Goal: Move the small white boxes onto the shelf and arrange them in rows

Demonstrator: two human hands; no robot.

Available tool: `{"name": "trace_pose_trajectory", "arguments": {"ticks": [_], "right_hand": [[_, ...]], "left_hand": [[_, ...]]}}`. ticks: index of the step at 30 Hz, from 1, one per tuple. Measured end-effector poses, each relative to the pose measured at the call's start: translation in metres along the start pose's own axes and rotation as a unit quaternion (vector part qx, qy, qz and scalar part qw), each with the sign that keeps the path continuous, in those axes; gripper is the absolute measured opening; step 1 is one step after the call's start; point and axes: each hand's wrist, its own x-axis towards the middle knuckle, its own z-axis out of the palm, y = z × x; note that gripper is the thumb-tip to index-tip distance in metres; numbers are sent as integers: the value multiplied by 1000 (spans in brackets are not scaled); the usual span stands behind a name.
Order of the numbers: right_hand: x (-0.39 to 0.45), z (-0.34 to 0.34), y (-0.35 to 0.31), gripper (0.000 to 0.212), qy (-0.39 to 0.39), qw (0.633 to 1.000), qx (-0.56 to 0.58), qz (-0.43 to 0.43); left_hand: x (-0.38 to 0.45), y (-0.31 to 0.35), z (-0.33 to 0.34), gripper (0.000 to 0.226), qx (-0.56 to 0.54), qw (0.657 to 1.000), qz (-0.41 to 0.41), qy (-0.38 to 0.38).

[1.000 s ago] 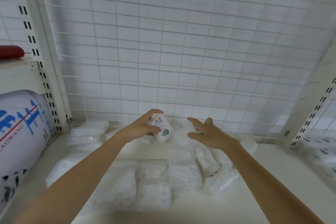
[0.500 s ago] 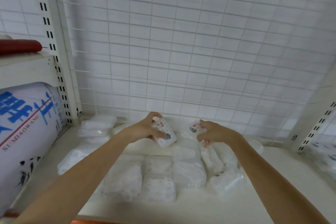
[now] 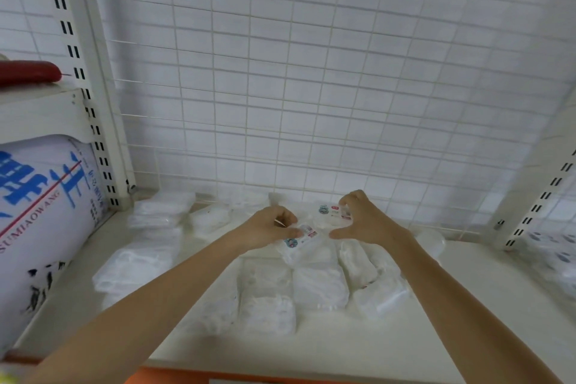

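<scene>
Backdrop: white wire grid panel (image 3: pixel 311 72) behind the shelf, white tiled wall seen through it.
Shelf: pale cream board (image 3: pixel 405 346) with an orange front edge; slotted white uprights stand at its left (image 3: pixel 90 97) and right (image 3: pixel 542 196) ends.
Small white boxes, laid down: soft-looking white packs in clear wrap, lying flat in loose rows across the middle of the shelf (image 3: pixel 318 287); more in a low stack at the back left (image 3: pixel 162 212). Overexposed, so their printing is mostly unreadable.
Box under my left hand: white pack (image 3: pixel 300 235) with a round teal-and-blue sticker and a small red-and-white label on its face; it lies tilted on the rear of the middle row.
Box by my right hand: same white pack (image 3: pixel 332 212), same teal sticker and red tag, at the back of the shelf near the grid panel.
My left hand: (image 3: pixel 268 227) fingers curled, thumb and fingertips on the top left end of the tilted box; I cannot tell whether they pinch it or only rest on it.
My right hand: (image 3: pixel 364 221) fingers bent in a wide claw, fingertips on the right end of the rear box, thumb spread apart toward the left hand; a firm hold is not clear.
Neighbouring bay, left: large white bag with blue characters and the word SUMIAOWANG (image 3: pixel 40 212); red object (image 3: pixel 28 72) on the shelf above it.
Neighbouring bay, right: more white packs with dark stickers (image 3: pixel 561 246), blurred.
</scene>
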Motion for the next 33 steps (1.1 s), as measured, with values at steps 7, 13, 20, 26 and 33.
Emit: {"name": "trace_pose_trajectory", "arguments": {"ticks": [7, 13, 20, 26, 33], "right_hand": [[-7, 10, 0, 77, 49, 999, 18, 4], [-25, 15, -1, 70, 111, 994, 21, 11], [-78, 10, 4, 72, 174, 984, 13, 36], [-160, 11, 18, 70, 250, 966, 23, 60], [-262, 16, 42, 70, 294, 945, 14, 139]], "left_hand": [[-18, -8, 13, 85, 185, 982, 7, -43], [-22, -11, 6, 68, 167, 984, 56, -9], [-29, -25, -14, 74, 170, 975, 131, 62], [-51, -18, -11, 71, 183, 949, 246, 73], [-74, 9, 51, 83, 180, 942, 283, 8]]}}
